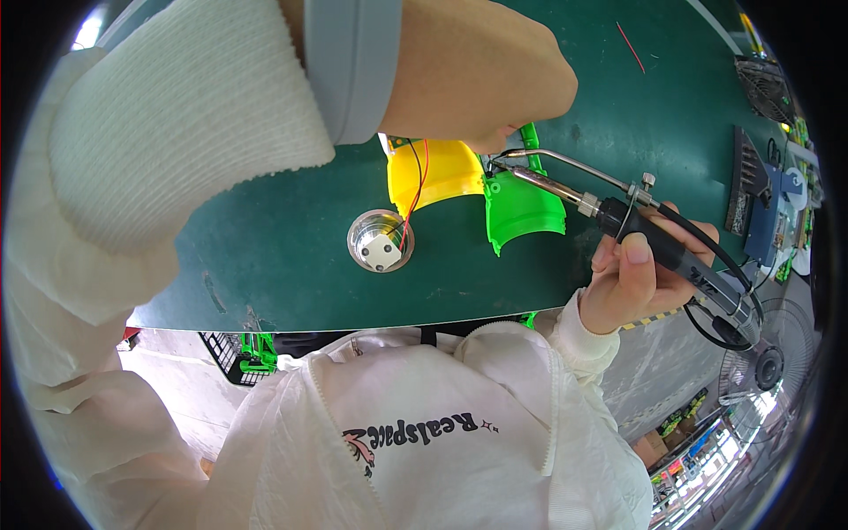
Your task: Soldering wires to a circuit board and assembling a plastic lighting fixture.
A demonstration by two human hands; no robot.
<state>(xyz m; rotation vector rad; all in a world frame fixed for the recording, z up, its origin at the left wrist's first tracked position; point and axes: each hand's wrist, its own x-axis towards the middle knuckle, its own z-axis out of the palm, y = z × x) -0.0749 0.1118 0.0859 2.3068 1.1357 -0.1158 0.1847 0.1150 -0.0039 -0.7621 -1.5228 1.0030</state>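
Note:
My right hand (638,281) is closed round the black handle of a soldering iron (676,252). A thin metal tube runs along the iron, and both tips meet at the joint between a yellow plastic shell (430,175) and a green plastic shell (523,210). My left hand (481,71) reaches over from the left above the shells. Its fingers curl down by the iron's tip, and what they pinch is hidden behind the hand. Red and black wires (422,181) run from the yellow shell to a white round-holed piece (381,253) in a clear round cup (355,231).
All this lies on a green work table (291,274). A short red wire (631,48) lies at the far right. A blue box-like device (765,216) and a dark fan (765,88) stand at the right edge. Below the front edge are a black crate (228,358) with green parts and a standing fan (768,367).

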